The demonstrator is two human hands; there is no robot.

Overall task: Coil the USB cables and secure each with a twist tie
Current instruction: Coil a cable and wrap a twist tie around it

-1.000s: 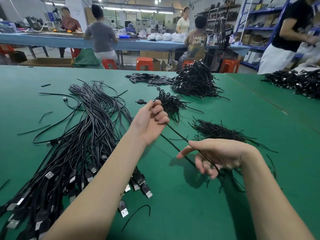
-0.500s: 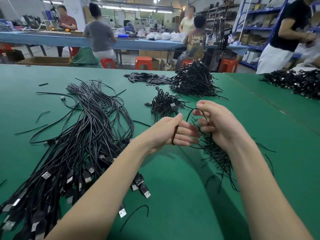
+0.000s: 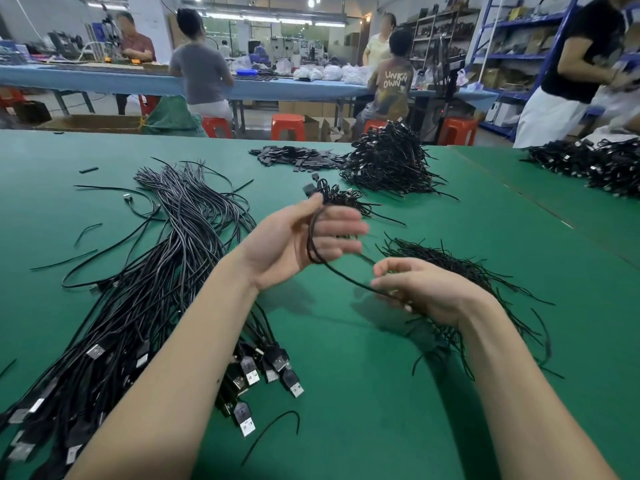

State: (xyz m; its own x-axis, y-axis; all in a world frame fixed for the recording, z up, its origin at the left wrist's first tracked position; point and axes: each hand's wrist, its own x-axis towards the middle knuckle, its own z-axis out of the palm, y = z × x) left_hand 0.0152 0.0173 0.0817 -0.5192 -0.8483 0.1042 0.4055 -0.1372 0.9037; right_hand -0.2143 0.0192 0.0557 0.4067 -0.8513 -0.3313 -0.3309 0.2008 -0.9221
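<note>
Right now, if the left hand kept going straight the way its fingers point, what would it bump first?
Probably nothing soon: the left hand points rightward over bare green table. Depth is unclear.

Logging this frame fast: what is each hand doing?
Left hand: holds the coiled cable.
Right hand: pinches the same cable's loose end.

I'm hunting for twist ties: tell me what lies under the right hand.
Under the right hand, a heap of thin black twist ties spreads over the green table. The hand pinches the cable; the ties directly beneath it are covered.
</note>
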